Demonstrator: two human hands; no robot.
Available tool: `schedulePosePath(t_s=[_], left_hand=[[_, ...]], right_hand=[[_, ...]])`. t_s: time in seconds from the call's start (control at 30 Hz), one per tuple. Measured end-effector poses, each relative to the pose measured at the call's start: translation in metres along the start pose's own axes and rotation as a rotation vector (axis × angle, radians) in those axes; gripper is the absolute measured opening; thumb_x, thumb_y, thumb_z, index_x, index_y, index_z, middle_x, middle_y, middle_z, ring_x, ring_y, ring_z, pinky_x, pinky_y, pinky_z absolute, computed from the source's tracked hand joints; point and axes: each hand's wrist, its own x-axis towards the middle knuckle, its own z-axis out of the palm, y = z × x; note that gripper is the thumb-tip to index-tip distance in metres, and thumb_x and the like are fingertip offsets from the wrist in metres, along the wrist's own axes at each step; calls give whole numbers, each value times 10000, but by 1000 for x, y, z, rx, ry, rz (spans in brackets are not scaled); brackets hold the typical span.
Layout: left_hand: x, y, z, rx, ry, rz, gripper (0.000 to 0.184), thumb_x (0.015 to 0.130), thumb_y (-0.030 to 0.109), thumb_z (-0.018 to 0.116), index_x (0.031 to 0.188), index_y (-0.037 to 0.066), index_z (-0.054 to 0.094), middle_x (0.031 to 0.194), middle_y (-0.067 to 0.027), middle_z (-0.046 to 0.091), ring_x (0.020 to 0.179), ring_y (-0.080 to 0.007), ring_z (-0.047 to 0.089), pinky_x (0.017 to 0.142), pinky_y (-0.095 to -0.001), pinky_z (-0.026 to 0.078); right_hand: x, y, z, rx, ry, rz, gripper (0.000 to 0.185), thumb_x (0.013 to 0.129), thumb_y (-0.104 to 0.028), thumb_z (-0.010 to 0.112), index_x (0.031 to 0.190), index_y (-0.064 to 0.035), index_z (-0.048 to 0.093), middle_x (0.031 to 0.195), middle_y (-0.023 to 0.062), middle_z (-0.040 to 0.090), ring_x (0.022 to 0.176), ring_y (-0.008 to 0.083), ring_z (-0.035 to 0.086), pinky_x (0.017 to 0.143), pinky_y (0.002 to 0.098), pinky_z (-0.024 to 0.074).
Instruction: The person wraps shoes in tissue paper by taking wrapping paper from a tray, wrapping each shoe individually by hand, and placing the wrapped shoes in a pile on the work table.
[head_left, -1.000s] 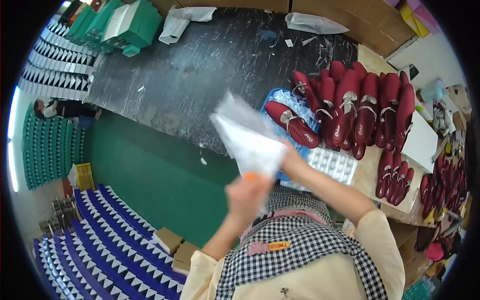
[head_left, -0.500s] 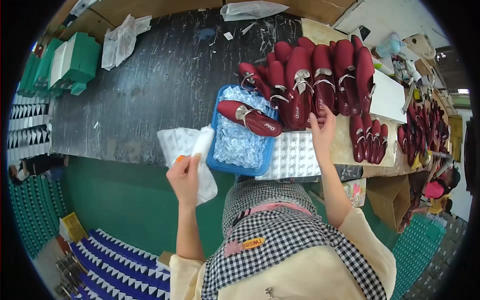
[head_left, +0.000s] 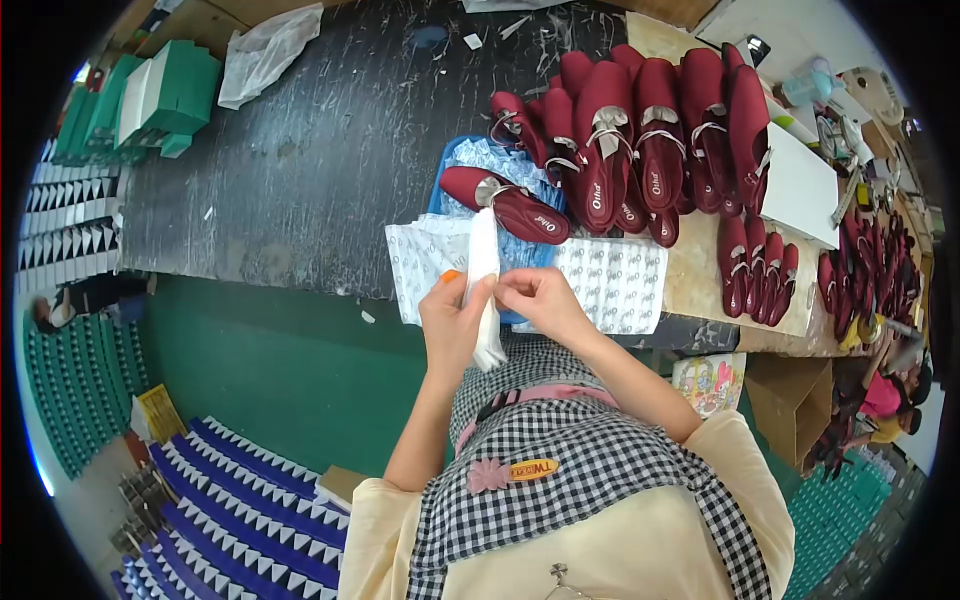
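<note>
Left hand [head_left: 450, 318] and right hand [head_left: 547, 303] at a white paper roll [head_left: 484, 290], just before the blue basket [head_left: 437, 203].

Beneath the basket and far out to its left, a scuffed black worktable [head_left: 300, 180]. Behind and to the right of the basket, burgundy shoes [head_left: 658, 95] in a dense pile; well apart to its left, green boxes [head_left: 172, 95]. Just right of it, flat printed sheets [head_left: 618, 285]; inside it, crumpled pale-blue filling [head_left: 525, 252]. Over its front left part, a loose printed paper [head_left: 412, 268], gripped or not, impossible to tell. Across its top, a single shoe [head_left: 512, 208], slanting, toe to the left. At its front, the roll, lengthwise away from the body: left fingers closed around it, right thumb and forefinger narrowed at its right edge, pinch or mere touch unclear.
</note>
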Motion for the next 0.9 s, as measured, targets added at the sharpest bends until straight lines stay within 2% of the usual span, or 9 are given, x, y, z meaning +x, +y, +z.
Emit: schedulePosePath(t_s=[0.2, 0.33, 0.4, 0.43, 0.5, 0.6, 0.67, 0.83, 0.9], left_hand=[[-7, -14, -8, -1, 62, -35, 130, 866, 64, 661, 802, -36, 608, 688, -17, 520, 593, -122, 393, 546, -247, 345], [7, -23, -22, 453, 94, 284, 118, 866, 96, 675, 852, -18, 647, 693, -42, 543, 566, -148, 421, 532, -264, 367], [11, -22, -22, 478, 92, 318, 119, 861, 120, 681, 865, 4, 655, 716, -34, 564, 549, -161, 437, 518, -273, 375], [16, -20, -22, 514, 103, 352, 123, 857, 145, 687, 877, 26, 663, 739, -26, 585, 533, -174, 453, 505, -282, 384], [20, -17, -22, 596, 112, 420, 137, 848, 195, 698, 903, 71, 679, 784, -10, 628, 501, -199, 484, 479, -300, 401], [27, -13, -18, 633, 132, 466, 134, 849, 207, 697, 902, 84, 684, 780, -7, 618, 492, -193, 481, 468, -295, 401], [29, -13, -21, 677, 145, 498, 132, 851, 219, 696, 901, 97, 690, 775, -5, 609, 483, -187, 479, 456, -289, 400], [38, -7, -20, 801, 164, 507, 138, 851, 221, 688, 940, 116, 695, 751, -1, 575, 462, -183, 458, 438, -284, 394], [24, 14, -16, 751, 90, 505, 146, 823, 203, 725, 906, 84, 706, 756, -28, 601, 484, -194, 480, 448, -295, 387]], right_hand=[[-5, 15, -13, -46, 35, -2, 188, 881, -103, 591, 970, 2, 719, 756, 45, 698, 581, 67, 524, 530, 202, 408], [-20, 37, -76, -356, 171, -60, 222, 887, -103, 614, 1074, -16, 696, 946, 87, 697, 688, 107, 575, 635, 206, 463], [-3, 35, -100, -560, 589, -319, 291, 880, -123, 637, 1157, -35, 649, 1061, 85, 651, 756, 144, 582, 667, 238, 481], [13, 30, -116, -481, 762, -288, 367, 872, -158, 663, 1207, -24, 597, 1137, 92, 599, 820, 187, 595, 716, 268, 500], [51, 52, -136, -755, 815, -327, 325, 890, -186, 647, 1139, 22, 619, 1068, 106, 629, 818, 212, 603, 744, 276, 503], [54, 26, -142, -793, 698, -274, 347, 917, -203, 618, 1130, 71, 621, 1037, 120, 663, 853, 204, 614, 766, 278, 499], [11, -17, -136, -448, 780, -206, 336, 934, -175, 585, 1166, 65, 624, 1034, 108, 690, 851, 158, 607, 745, 253, 488], [-90, -106, -140, -535, 101, 137, 331, 903, -93, 553, 1202, 35, 614, 955, 93, 717, 774, 127, 604, 697, 234, 488], [-87, -116, -110, -641, -39, 149, 324, 896, -80, 534, 1183, 33, 630, 938, 80, 718, 744, 139, 603, 670, 250, 495]])
